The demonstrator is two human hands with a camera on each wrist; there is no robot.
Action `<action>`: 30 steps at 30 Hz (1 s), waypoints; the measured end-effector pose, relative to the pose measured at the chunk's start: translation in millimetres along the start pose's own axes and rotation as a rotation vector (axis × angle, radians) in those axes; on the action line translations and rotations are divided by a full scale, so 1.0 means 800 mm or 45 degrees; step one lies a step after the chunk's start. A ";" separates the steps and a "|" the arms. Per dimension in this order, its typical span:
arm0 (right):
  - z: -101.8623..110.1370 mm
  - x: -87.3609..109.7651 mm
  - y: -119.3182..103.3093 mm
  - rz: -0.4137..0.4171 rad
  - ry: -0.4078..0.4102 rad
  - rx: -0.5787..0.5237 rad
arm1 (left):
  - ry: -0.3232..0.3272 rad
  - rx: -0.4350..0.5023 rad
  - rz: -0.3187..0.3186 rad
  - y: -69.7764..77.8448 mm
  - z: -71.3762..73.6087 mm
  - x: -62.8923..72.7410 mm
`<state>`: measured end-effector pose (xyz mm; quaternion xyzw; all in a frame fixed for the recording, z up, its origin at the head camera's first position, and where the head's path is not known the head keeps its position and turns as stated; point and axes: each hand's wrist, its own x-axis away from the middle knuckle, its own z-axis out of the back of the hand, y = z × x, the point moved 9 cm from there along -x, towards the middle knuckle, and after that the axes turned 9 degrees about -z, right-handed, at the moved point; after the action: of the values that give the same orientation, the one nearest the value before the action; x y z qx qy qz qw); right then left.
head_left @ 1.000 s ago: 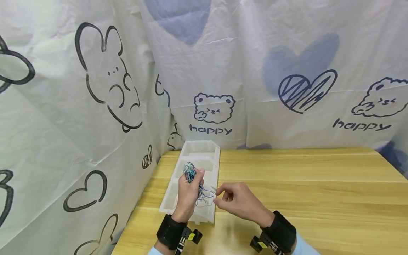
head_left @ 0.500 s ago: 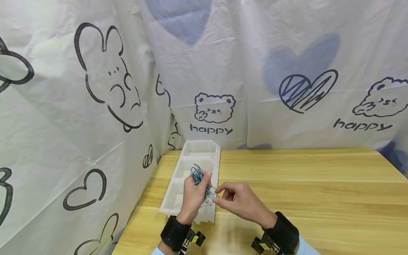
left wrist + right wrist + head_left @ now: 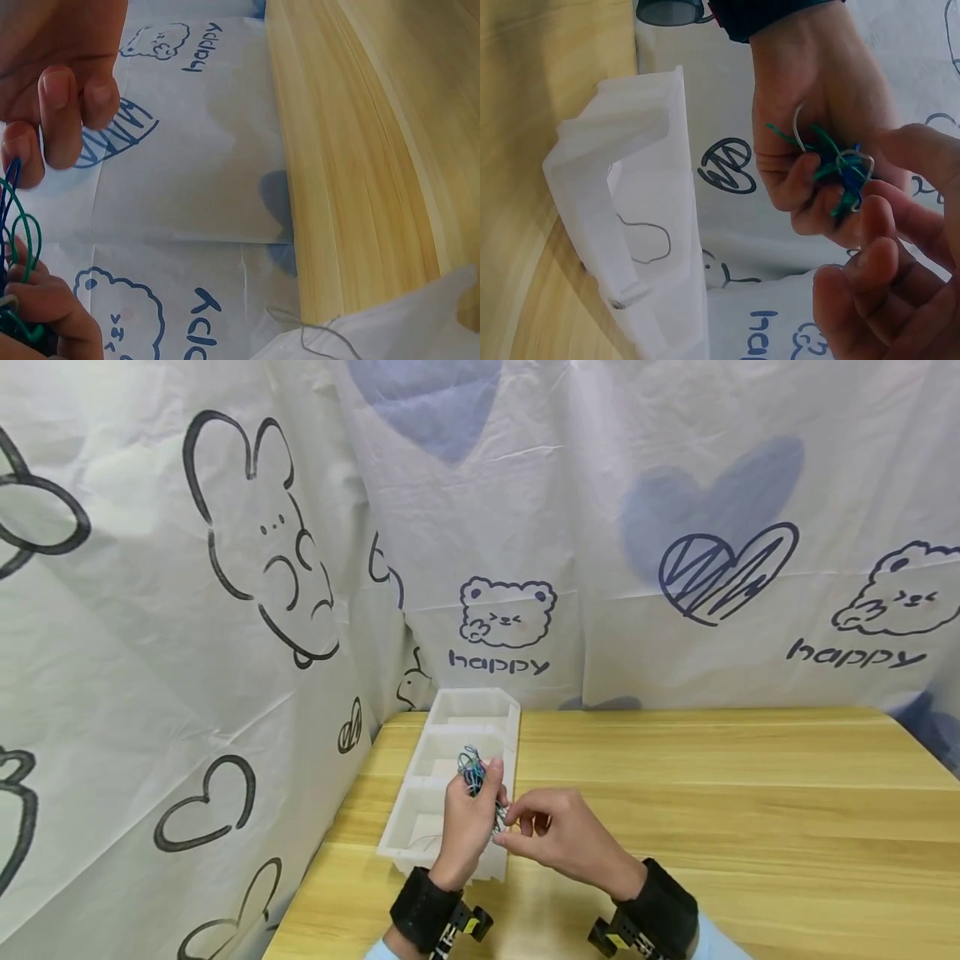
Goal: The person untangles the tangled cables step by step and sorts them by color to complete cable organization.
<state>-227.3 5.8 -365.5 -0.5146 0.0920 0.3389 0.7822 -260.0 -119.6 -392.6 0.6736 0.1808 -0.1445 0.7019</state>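
Observation:
My left hand (image 3: 468,827) grips a tangled bundle of thin cords (image 3: 471,768), with the thumb pressed along one side. Green, blue and white strands (image 3: 840,169) stick out of the curled fingers in the right wrist view. Close on its right is my right hand (image 3: 566,835), thumb and index finger bent toward the lower strands with a gap between their tips. A blue loop (image 3: 13,174) meets a right fingertip in the left wrist view. Both hands are over the near right side of a white compartment tray (image 3: 512,752).
One loose grey strand (image 3: 667,240) lies in the tray's near compartment. The tray stands at the left of a wooden table (image 3: 712,793), by a printed white cloth (image 3: 675,660) that hangs behind and to the left.
My left hand has shifted right with the cord bundle, closer to the right hand. The loop that hung between the hands is now drawn in close to the fingers. The right hand has barely moved.

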 end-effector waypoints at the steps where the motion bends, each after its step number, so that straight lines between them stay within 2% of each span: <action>1: -0.001 0.000 0.000 0.006 -0.005 0.007 | -0.001 -0.004 -0.010 0.001 -0.002 0.000; 4: -0.001 -0.001 0.000 0.002 -0.011 0.036 | -0.008 0.005 -0.028 0.003 -0.006 -0.001; 8: 0.000 -0.001 0.003 -0.020 -0.013 0.060 | -0.011 -0.009 -0.008 0.001 -0.007 -0.001; 12: 0.003 0.000 0.009 -0.081 -0.027 0.046 | 0.006 -0.028 0.032 -0.003 -0.004 0.000; 18: 0.008 0.004 0.017 -0.165 -0.063 0.021 | 0.011 0.023 0.057 -0.004 -0.001 0.000; 21: 0.012 0.009 0.020 -0.188 -0.111 -0.001 | 0.040 -0.005 0.045 -0.002 0.005 -0.002; 25: 0.020 0.018 0.027 -0.235 -0.166 -0.054 | 0.118 -0.085 0.012 0.001 0.020 -0.006; 27: 0.026 0.022 0.029 -0.257 -0.149 -0.061 | 0.147 -0.105 -0.003 0.001 0.025 -0.006; 30: 0.032 0.021 0.027 -0.237 -0.086 -0.032 | 0.151 -0.135 -0.033 0.003 0.026 -0.006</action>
<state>-233.4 40.6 -378.1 -0.5191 0.0130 0.2829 0.8064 -261.9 -140.4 -388.2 0.6405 0.2383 -0.1035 0.7227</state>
